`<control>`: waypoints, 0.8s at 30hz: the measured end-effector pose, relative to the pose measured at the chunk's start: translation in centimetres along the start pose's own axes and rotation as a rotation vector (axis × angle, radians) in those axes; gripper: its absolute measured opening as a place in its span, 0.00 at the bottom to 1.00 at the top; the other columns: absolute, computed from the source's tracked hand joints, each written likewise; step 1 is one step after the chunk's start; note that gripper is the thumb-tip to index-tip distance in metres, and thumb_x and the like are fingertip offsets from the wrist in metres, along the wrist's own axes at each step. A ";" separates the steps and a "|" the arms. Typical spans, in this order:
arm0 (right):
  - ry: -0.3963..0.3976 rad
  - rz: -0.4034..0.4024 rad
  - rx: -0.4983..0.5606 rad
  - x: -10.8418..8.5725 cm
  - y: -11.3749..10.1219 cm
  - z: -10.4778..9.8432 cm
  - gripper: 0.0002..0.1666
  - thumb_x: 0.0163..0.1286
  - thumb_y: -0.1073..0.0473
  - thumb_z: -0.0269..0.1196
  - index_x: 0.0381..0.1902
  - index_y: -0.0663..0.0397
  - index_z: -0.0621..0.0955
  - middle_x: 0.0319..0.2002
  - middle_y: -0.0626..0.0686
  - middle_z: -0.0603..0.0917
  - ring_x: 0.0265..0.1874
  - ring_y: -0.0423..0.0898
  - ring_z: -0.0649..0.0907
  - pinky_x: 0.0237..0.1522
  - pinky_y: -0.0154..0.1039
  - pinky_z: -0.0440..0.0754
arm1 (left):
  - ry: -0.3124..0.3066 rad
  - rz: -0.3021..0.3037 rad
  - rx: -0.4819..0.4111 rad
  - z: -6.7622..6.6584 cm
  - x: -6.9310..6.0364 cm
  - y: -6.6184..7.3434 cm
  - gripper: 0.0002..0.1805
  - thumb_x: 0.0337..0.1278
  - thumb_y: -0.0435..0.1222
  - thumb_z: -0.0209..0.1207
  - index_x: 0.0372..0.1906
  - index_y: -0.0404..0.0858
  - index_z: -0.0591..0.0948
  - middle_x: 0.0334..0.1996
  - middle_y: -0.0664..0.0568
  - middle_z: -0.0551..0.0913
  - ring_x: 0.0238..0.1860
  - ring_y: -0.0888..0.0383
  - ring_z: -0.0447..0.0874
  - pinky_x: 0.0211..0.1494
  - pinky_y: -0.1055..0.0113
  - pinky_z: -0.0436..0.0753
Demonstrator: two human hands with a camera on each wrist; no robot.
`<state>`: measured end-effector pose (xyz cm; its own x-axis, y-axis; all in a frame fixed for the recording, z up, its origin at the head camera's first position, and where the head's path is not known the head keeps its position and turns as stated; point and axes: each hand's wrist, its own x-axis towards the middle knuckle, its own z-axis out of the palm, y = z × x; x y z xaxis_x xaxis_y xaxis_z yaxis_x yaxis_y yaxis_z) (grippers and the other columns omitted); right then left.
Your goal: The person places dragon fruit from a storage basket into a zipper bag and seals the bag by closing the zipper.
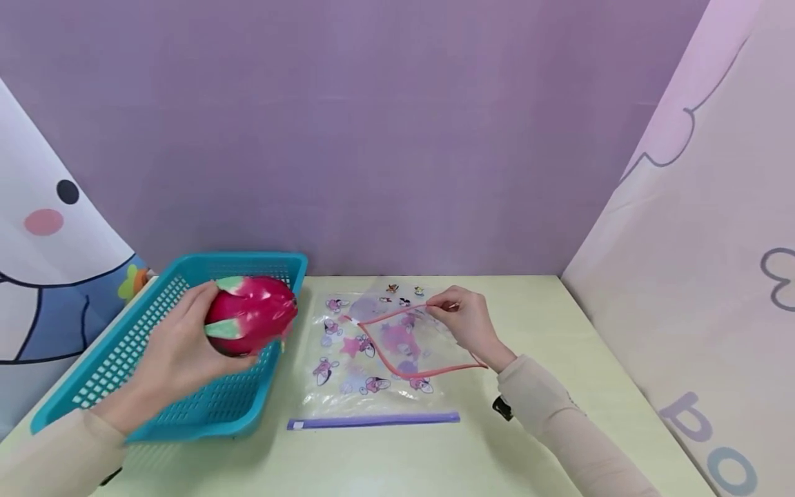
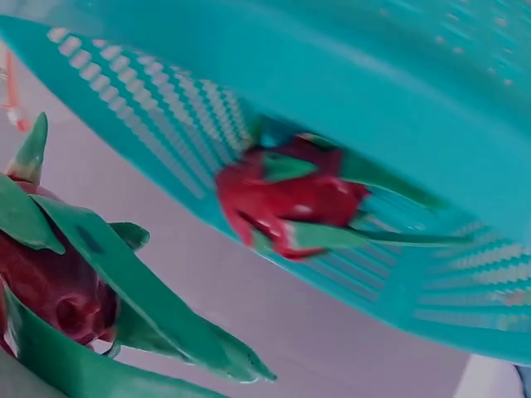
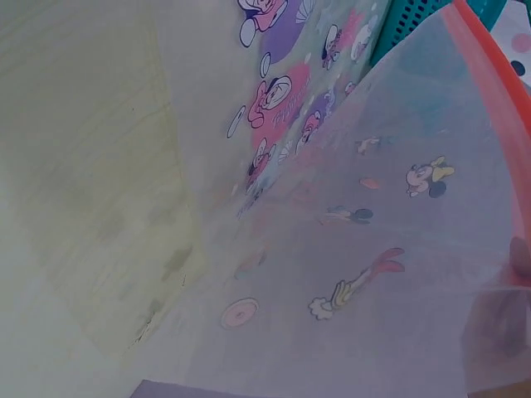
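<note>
My left hand (image 1: 180, 345) grips a pink-red dragon fruit (image 1: 254, 314) with green scale tips, holding it over the right part of a teal basket (image 1: 261, 407). In the left wrist view that fruit (image 2: 54, 282) shows at the left edge, outside the basket wall. A second dragon fruit (image 2: 286, 199) lies inside the basket. With thumb and fingers, my right hand (image 1: 466, 314) pinches the far side of the red zip rim of a clear printed zip bag (image 1: 397, 338). The rim stands apart in a diamond-shaped opening. The right wrist view looks through the bag's clear film (image 3: 382, 240).
A purple zip strip (image 1: 373, 421) lies along the near side, apparently of another clear bag underneath. The pale yellow table (image 1: 534, 428) meets a purple backdrop (image 1: 397, 138) behind and a printed panel (image 1: 695, 276) at the right.
</note>
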<state>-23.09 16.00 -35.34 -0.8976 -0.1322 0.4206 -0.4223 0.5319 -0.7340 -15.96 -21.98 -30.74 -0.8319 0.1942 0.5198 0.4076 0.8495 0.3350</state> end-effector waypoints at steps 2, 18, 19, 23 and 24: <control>0.000 0.008 0.002 0.0 0.0 0.0 0.05 0.56 0.65 0.67 0.31 0.58 0.86 0.29 0.49 0.83 0.27 0.42 0.79 0.29 0.30 0.78 | -0.018 -0.008 -0.026 0.1 0.2 1.0 0.57 0.15 0.41 0.78 0.61 0.31 0.61 0.54 0.39 0.67 0.50 0.40 0.66 0.31 0.43 0.80; 0.017 -0.049 -0.014 0.5 -0.5 0.6 0.03 0.55 0.65 0.67 0.30 0.57 0.86 0.29 0.51 0.84 0.27 0.43 0.81 0.28 0.30 0.79 | -0.210 -0.133 -0.239 2.1 0.5 6.9 0.56 0.14 0.46 0.78 0.61 0.40 0.62 0.53 0.47 0.71 0.52 0.45 0.69 0.33 0.54 0.83; 0.014 -0.051 -0.013 0.6 -0.5 0.6 0.03 0.55 0.65 0.67 0.30 0.58 0.86 0.29 0.52 0.84 0.27 0.43 0.81 0.28 0.30 0.79 | -0.227 -0.154 -0.250 2.2 0.4 7.2 0.57 0.14 0.47 0.78 0.61 0.40 0.62 0.53 0.47 0.71 0.53 0.45 0.69 0.33 0.55 0.83; 0.024 -0.048 -0.030 0.7 -0.7 0.6 0.03 0.55 0.66 0.67 0.29 0.57 0.86 0.28 0.51 0.84 0.26 0.43 0.81 0.27 0.30 0.78 | -0.290 -0.220 -0.276 3.0 0.3 8.3 0.57 0.14 0.50 0.77 0.62 0.39 0.62 0.53 0.47 0.71 0.53 0.44 0.70 0.34 0.56 0.83; 0.027 -0.048 -0.033 0.7 -0.8 0.6 0.03 0.55 0.66 0.67 0.29 0.57 0.86 0.28 0.51 0.84 0.26 0.43 0.81 0.27 0.30 0.78 | -0.304 -0.233 -0.286 3.2 0.3 8.5 0.58 0.14 0.50 0.77 0.62 0.39 0.61 0.54 0.47 0.71 0.53 0.44 0.70 0.34 0.56 0.83</control>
<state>-23.52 14.98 -34.82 -0.8724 -0.1356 0.4695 -0.4598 0.5532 -0.6947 -13.98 -13.08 -30.23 -0.9686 0.1854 0.1655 0.2485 0.7265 0.6407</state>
